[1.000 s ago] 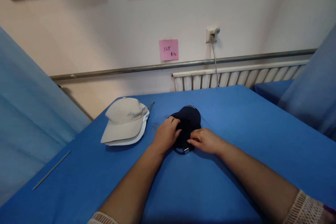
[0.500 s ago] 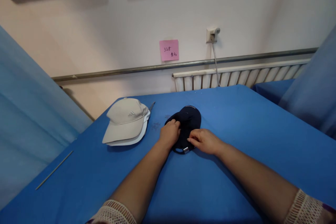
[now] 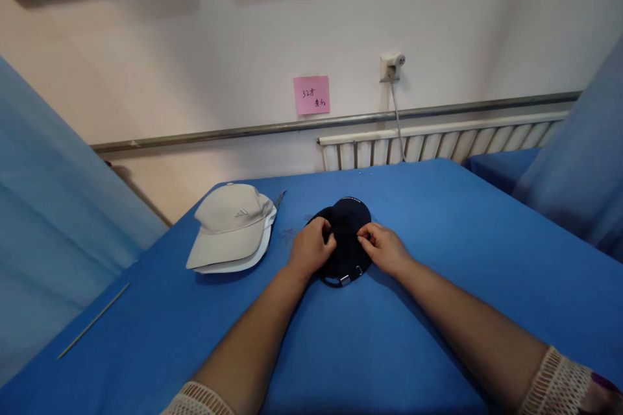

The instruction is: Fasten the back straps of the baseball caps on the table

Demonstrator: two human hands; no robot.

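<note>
A black baseball cap (image 3: 344, 243) lies on the blue-covered table (image 3: 418, 350), its strap and metal buckle toward me and its brim pointing away. My left hand (image 3: 312, 246) is on the cap's left side, thumb and fingers curled together on the fabric. On the opposite side my right hand (image 3: 384, 248) pinches the cap's right edge between thumb and fingertips. Some of the cap's left side is hidden under my left hand.
Light-coloured caps (image 3: 231, 224) are stacked at the left, with a dark pointed strip behind them. A thin stick (image 3: 93, 320) lies at the far left. Behind the table are a radiator (image 3: 428, 146), a rail and a plugged-in socket. Blue curtains hang on both sides.
My right hand has moved up along the cap's right edge, uncovering a second small metal piece on the strap. My left fingers have shifted slightly. The cap stays in place.
</note>
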